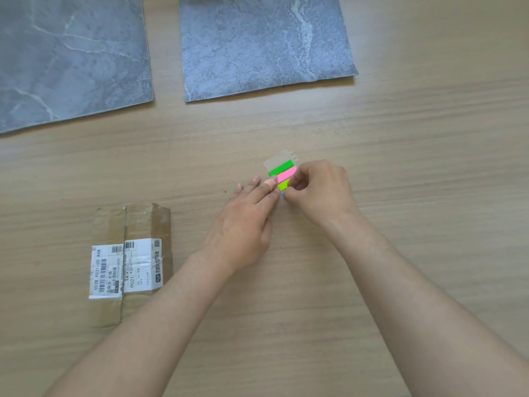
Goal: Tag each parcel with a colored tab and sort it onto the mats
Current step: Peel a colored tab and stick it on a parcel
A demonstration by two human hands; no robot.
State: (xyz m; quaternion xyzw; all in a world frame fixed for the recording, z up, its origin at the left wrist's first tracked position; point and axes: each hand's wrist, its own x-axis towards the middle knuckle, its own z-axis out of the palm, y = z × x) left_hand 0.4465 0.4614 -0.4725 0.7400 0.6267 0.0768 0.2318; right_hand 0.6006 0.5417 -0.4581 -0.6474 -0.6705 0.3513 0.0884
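Risk: yellow-green tab [283,184] may tear, curl onto itself, or bring a neighbour up with it if peeled at a slant; the tab card [282,167] may slide on the desk [400,138] if the holding pressure eases.
Left hand [243,219]: fingers [267,185] straight and flat, pressing the near left edge of the tab card onto the desk; nothing gripped.
Right hand [317,187]: fingers [296,183] curled tight at the right end of the tabs, apparently pinching the yellow-green tab; exact contact is hidden by the fingertips.
Tab card position: on the desk between the two hands, green and pink strips exposed above the pinch.
Parcels [131,265]: flat on the desk, well to the left of both hands, no coloured tab seen on them.
Mats [257,47]: two, at the far side, nothing seen on them.
Stage, as judged: first tab being lifted; tagging and sorting not yet done.
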